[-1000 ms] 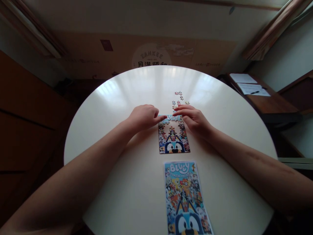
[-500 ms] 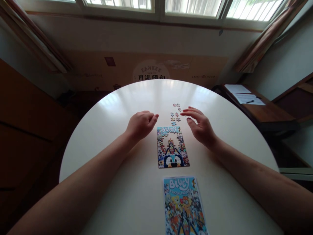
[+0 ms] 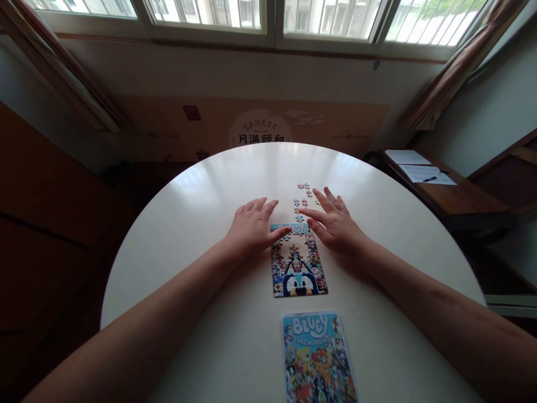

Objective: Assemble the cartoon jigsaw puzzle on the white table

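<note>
The puzzle (image 3: 298, 260) sits flat near the middle of the round white bench (image 3: 201, 184), mostly filled in with a gap in the upper middle, and a blue dog face showing at its bottom edge. Both hands are down on its top end. The left hand (image 3: 251, 226) lies flat with fingers spread, thumb tip pressing on the top left corner of the puzzle; nothing is pinched in it, the grip is wide open. The right hand (image 3: 333, 224) is the same deal, palm down, fingers fanned out, forefinger pointing in over the top right corner, touching or just above it, can't really tell, and it's not holding anything either. Just beyond the hands, between their fingertips and a bit further out, there's a small scatter of loose pieces (image 3: 302, 196) on the bench. Closer to the person, below the puzzle and apart from it, lies the reference picture (image 3: 318, 358) with the same cartoon art, its lower end cut off by the frame. Off to the right, well apart, a wooden side table (image 3: 457, 198) holds some papers (image 3: 415, 165) and a pen (image 3: 429, 179).
</note>
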